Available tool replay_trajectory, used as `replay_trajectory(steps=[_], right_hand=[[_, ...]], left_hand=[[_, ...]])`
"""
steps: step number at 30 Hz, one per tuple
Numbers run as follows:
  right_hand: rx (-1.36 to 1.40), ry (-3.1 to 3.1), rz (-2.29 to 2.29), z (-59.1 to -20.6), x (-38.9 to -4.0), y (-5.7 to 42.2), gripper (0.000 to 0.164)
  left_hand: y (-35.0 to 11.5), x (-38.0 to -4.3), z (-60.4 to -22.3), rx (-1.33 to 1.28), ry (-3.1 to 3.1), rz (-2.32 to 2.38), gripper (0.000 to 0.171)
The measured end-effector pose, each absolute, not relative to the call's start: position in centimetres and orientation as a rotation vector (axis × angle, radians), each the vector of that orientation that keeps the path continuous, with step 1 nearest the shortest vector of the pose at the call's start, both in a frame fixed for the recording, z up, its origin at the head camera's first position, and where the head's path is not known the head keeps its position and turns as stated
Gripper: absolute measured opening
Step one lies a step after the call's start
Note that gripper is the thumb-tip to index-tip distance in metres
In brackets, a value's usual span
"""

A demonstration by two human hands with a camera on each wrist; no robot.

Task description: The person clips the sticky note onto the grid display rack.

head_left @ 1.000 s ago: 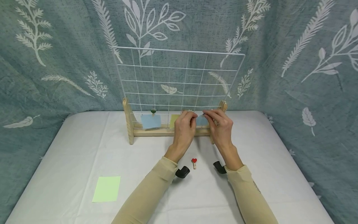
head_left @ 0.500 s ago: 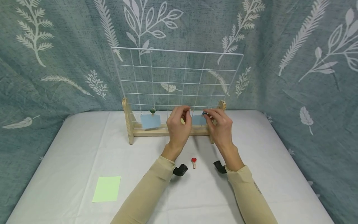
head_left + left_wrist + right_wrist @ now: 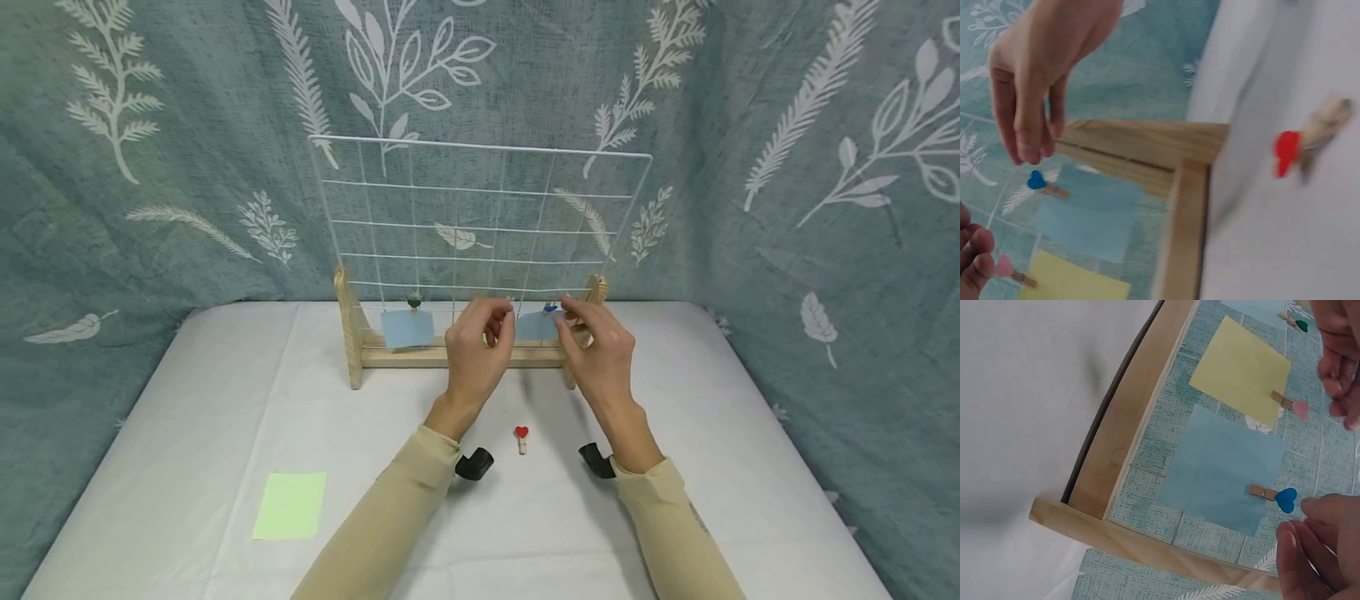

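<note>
My right hand [image 3: 600, 354] is beside a blue heart clothespin [image 3: 1286, 500], its thumb and fingertips apart and just off the heart. That clothespin fastens a blue paper note [image 3: 1219, 469] to the white wire grid [image 3: 480, 147]. My left hand [image 3: 476, 346] hovers before the grid with loosely bent fingers and nothing in them. Near it, a pink heart clothespin [image 3: 1300, 410] clips a yellow note [image 3: 1241, 369], mostly hidden by this hand in the head view. Farther left, a green heart clothespin [image 3: 414, 302] carries another blue note [image 3: 408, 330].
A wooden stand [image 3: 405, 358] supports the grid at the back of the white-covered table [image 3: 187, 417]. A red heart clothespin [image 3: 522, 433] lies between the forearms. One light green note [image 3: 291, 506] lies at the front left. Behind hangs a leaf-patterned curtain [image 3: 720, 125].
My left hand has drawn leftward, away from the right one. The right fingers have let go of the blue heart clothespin and moved slightly right, leaving it clipped on the note.
</note>
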State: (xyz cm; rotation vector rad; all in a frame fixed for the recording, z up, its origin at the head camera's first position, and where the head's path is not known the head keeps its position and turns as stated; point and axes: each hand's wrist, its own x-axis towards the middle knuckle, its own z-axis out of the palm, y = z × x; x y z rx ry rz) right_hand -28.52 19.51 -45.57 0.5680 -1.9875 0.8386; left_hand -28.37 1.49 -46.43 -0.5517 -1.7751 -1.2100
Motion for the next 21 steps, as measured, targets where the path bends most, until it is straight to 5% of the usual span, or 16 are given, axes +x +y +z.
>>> replay_trajectory(steps=[9, 21], right_hand=[[0.565, -2.019, 0.939, -46.0, -27.3, 19.7, 0.041], [0.611, -2.291, 0.933, -48.4, -25.2, 19.7, 0.028]], left_hand=[[0.9, -28.0, -48.5, -0.635, -1.844, -1.209, 0.004], [-1.8, -27.1, -50.6, -0.623, -2.002, -1.132, 0.010]])
